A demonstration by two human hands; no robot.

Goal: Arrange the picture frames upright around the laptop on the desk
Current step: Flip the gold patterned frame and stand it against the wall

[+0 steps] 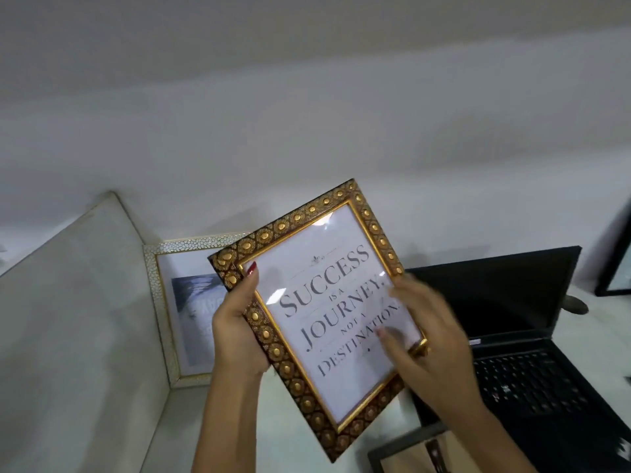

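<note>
Gold ornate frame [316, 319] tilted, left hand [237, 331] fingers clamped on its edge; right hand [432, 339] blurry, probably gripping the opposite edge.

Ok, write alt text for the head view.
Two hands, left hand and right hand, hold a tilted gold ornate frame reading "Success is a journey, not a destination" above a desk. A white frame stands behind; an open laptop sits right.

Gold-and-black ornate frame [317, 308], print reads "Success is a journey, not a destination"; held off the desk, tilted w/ top leaning right, glass glaring. White pebbled frame [170, 302] upright in desk's back-left corner, vs. partition. Laptop [519, 339] open, screen dark, right side. Dark frame [406, 452] flat at front edge. Another dark frame [614, 261] upright, far right.
</note>
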